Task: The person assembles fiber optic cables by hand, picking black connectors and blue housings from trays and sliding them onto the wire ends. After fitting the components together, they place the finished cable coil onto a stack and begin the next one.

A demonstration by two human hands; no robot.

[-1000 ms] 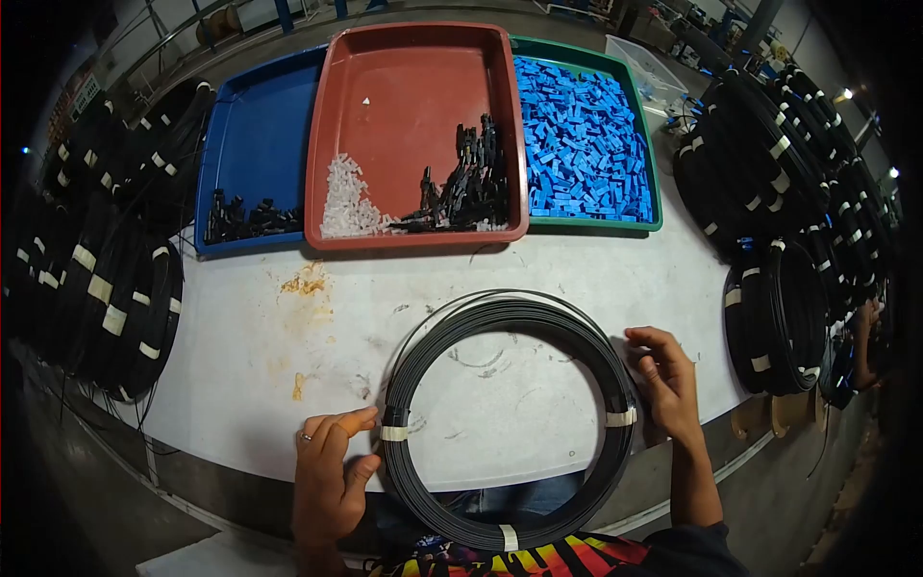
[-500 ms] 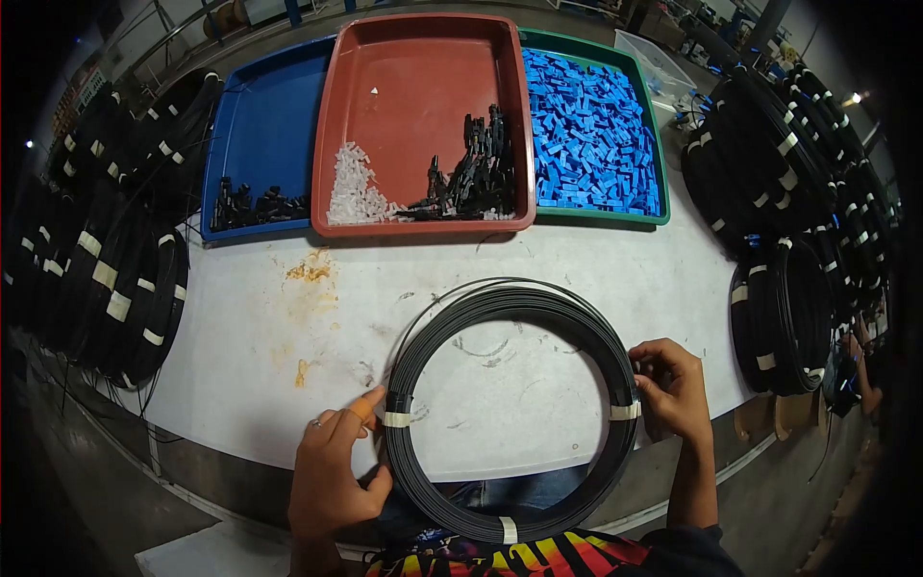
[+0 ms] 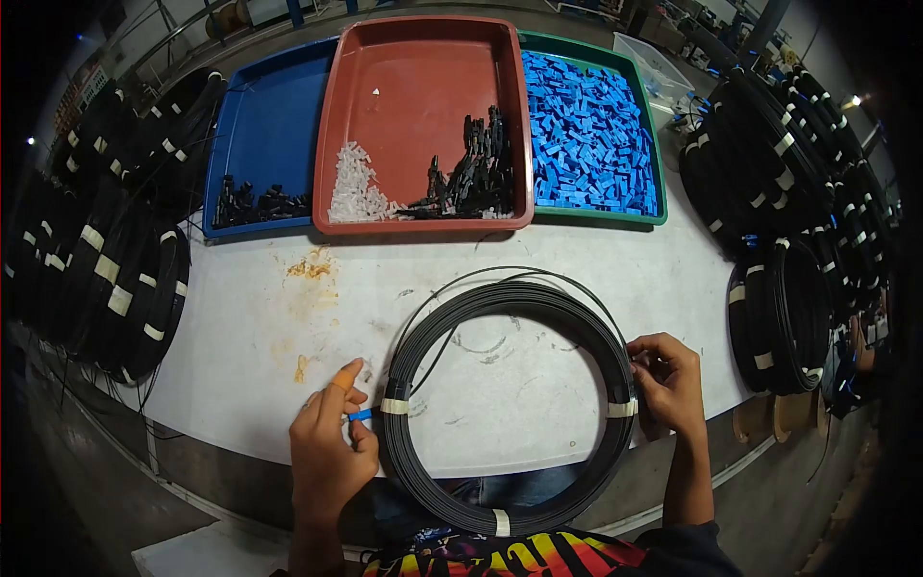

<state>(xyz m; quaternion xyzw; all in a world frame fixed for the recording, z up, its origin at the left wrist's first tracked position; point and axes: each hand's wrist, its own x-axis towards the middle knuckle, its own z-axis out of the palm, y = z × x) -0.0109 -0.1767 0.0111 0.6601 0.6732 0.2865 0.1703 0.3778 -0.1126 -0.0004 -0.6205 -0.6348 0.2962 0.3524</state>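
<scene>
Left hand [image 3: 332, 442]: thumb and fingers nearly closed, pinching a small blue piece [image 3: 360, 415], index raised; the pinch sits just beside the left tape band [image 3: 394, 407] on the coil of black cable [image 3: 500, 300]. Right hand [image 3: 668, 385]: fingers curled round the coil's right side, just above the right tape band [image 3: 621, 409]; grip appears firm. The coil lies flat at the near edge of the table [image 3: 240, 327], its nearest part overhanging that edge towards me; a third tape band [image 3: 501, 522] shows there; one loose strand [image 3: 500, 272] arcs free along the far side.

Judgement: I should keep the right hand steadying the coil so the turns do not spring or slide off the edge; work close to the band, where the turns are held tight; keep the loose strand from snagging.

Beyond, along the far edge: blue tray [image 3: 264, 135] with black parts [image 3: 255, 205]; red tray [image 3: 413, 58] with white pieces [image 3: 356, 192] and black connectors [image 3: 471, 183]; green tray [image 3: 657, 173] full of blue pieces [image 3: 586, 135]. Banded coils stacked at the left [image 3: 106, 240] and right [image 3: 779, 173] edges.
</scene>
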